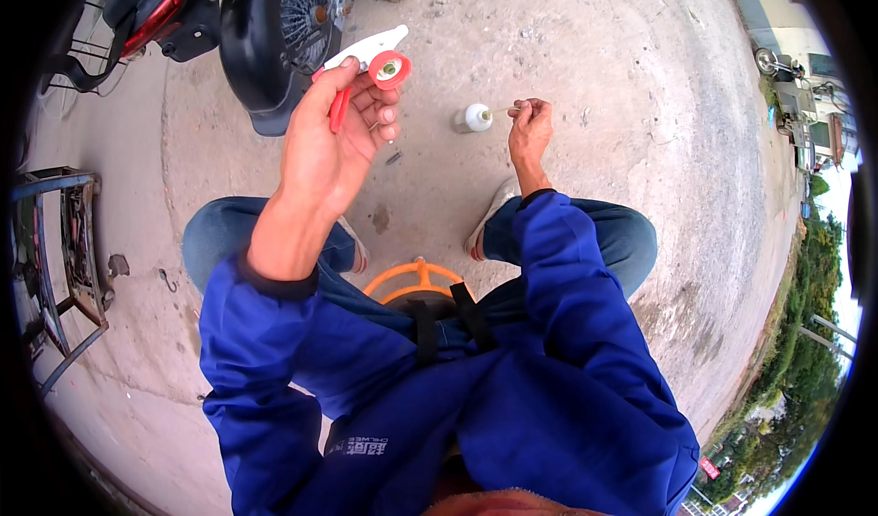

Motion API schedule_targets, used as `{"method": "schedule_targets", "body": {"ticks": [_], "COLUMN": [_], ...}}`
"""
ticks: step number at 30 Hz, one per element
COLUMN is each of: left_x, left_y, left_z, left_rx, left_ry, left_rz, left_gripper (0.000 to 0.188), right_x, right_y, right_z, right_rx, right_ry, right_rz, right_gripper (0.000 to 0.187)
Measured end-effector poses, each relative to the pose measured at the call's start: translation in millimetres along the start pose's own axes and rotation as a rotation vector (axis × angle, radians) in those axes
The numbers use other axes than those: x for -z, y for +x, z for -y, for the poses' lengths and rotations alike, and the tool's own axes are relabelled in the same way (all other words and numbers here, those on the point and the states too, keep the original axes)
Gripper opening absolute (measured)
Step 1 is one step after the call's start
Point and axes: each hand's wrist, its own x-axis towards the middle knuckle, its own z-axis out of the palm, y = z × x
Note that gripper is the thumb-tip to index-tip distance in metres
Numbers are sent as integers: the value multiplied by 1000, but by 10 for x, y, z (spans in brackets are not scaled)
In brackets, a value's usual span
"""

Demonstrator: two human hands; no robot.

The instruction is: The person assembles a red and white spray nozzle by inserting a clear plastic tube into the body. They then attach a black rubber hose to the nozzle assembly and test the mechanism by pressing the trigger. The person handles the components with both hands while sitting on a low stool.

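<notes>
In my left hand [334,136] I hold a spray trigger head [368,51], white with a red collar and red trigger. Its collar's open underside faces up toward me, with a greenish part in the middle. My right hand [530,132] is closed in a pinch on a thin pale tube [501,110]. The tube's other end reaches the top of a white bottle [476,118], which stands on the ground between my hands. I cannot tell how far the tube goes into the bottle.
A dark scooter's rear wheel [297,13] and black mudguard [261,68] stand close at the upper left. At the far left is a metal frame [69,251]. Between my legs sits an orange-framed stool [421,274]. The concrete ground [631,86] stretches right.
</notes>
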Motion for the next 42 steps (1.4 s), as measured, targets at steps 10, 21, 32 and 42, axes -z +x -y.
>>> {"method": "schedule_targets", "body": {"ticks": [10,21,32,42], "left_x": [-29,0,243,381], "left_y": [-28,-193,-240,-247], "left_z": [66,-20,-132,-260], "left_rx": [17,4,-117,-158], "left_ry": [45,-4,-51,-102], "left_rz": [-9,-9,-108,-147], "left_gripper": [33,31,31,28], "right_x": [163,380,-142,-1025], "right_y": [-132,49,-309,-556], "right_z": [320,1139,3827,4334], "right_rx": [249,-291,211,351], "right_ry": [-245,905,799,645], "right_rz": [-4,-12,660,845], "right_gripper": [19,15,17,17]}}
